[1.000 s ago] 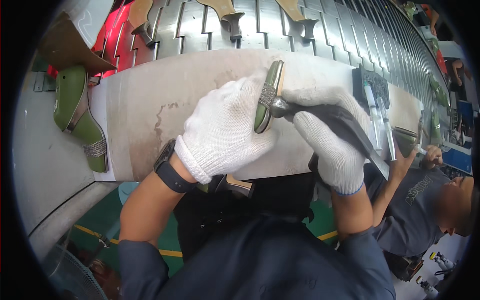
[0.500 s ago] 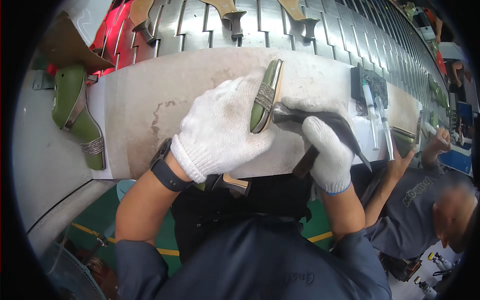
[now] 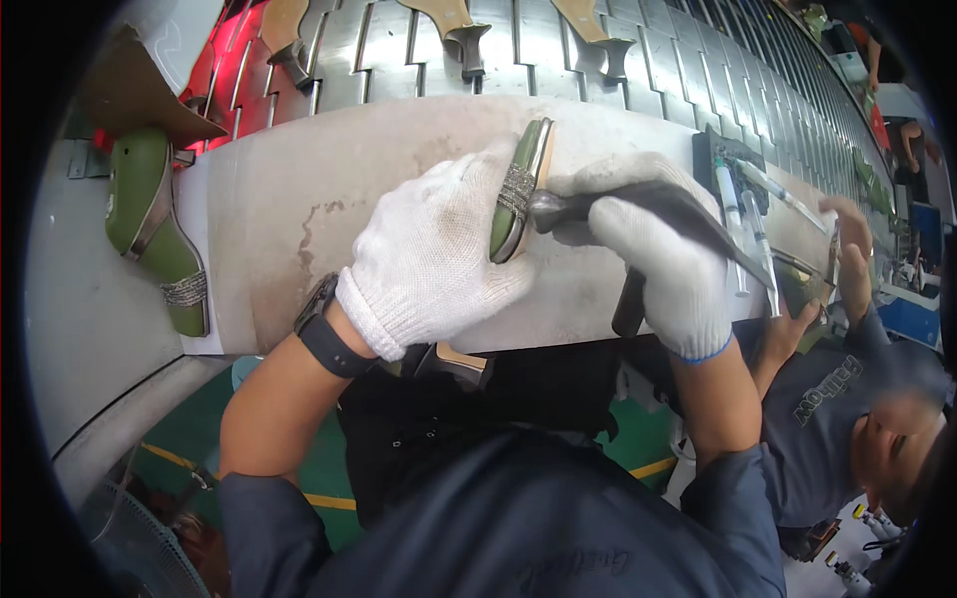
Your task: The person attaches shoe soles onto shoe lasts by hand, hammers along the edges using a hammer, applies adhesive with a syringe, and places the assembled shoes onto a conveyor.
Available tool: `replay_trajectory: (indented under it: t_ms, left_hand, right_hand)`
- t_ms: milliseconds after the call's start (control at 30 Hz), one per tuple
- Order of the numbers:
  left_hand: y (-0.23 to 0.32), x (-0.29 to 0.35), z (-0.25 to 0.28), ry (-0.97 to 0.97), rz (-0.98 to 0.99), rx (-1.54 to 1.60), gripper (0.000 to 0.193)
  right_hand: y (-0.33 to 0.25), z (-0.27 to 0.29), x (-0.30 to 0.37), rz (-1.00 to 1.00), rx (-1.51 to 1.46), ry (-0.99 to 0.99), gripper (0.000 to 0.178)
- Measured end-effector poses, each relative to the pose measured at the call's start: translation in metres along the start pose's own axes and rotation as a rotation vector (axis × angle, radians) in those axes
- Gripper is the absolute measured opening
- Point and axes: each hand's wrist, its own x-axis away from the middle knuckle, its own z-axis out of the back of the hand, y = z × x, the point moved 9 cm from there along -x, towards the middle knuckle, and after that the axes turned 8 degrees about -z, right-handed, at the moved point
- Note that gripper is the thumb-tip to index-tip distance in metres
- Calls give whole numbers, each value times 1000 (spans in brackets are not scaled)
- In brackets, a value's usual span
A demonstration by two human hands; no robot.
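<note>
My left hand [image 3: 429, 249], in a white knit glove, is closed around a sandal [image 3: 505, 214] on a green last. The sandal's toe points away from me, with its glittery strap and the edge of its tan sole showing. Its heel part [image 3: 454, 364] sticks out below my wrist, over the bench edge. Gripped in my gloved right hand [image 3: 663, 244] is a hammer [image 3: 688, 214] with a dark metal head. Its round face lies at the sole edge beside the strap; whether it touches cannot be told. The dark handle [image 3: 629, 304] points down toward me.
Another sandal on a green last [image 3: 159, 224] stands at the left. Heeled soles [image 3: 454, 35] lie on the metal slat conveyor [image 3: 518, 75] beyond the bench [image 3: 289, 219]. Several syringes [image 3: 733, 214] sit by a dark block [image 3: 708, 159]. A co-worker's hand [image 3: 793, 339] holds a shoe at right.
Both hands have shifted slightly left with the sandal. The hammer has tilted, its pointed end now farther right. The co-worker's raised hand has moved, and another syringe shows by the block.
</note>
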Motion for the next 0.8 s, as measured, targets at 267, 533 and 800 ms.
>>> replay_trajectory:
  t_ms: [267,533,800]
  left_hand:
    - [-3,2,2,-50,89,-44,89]
    - [-4,0,3,-16,86,75,77]
    - [-7,5,9,3,48,4,80]
  right_hand:
    - [-49,19,44,398,-183,312,30]
    - [5,-15,12,166,314,-58,28]
    - [-31,-14,-31,253,325,107,20]
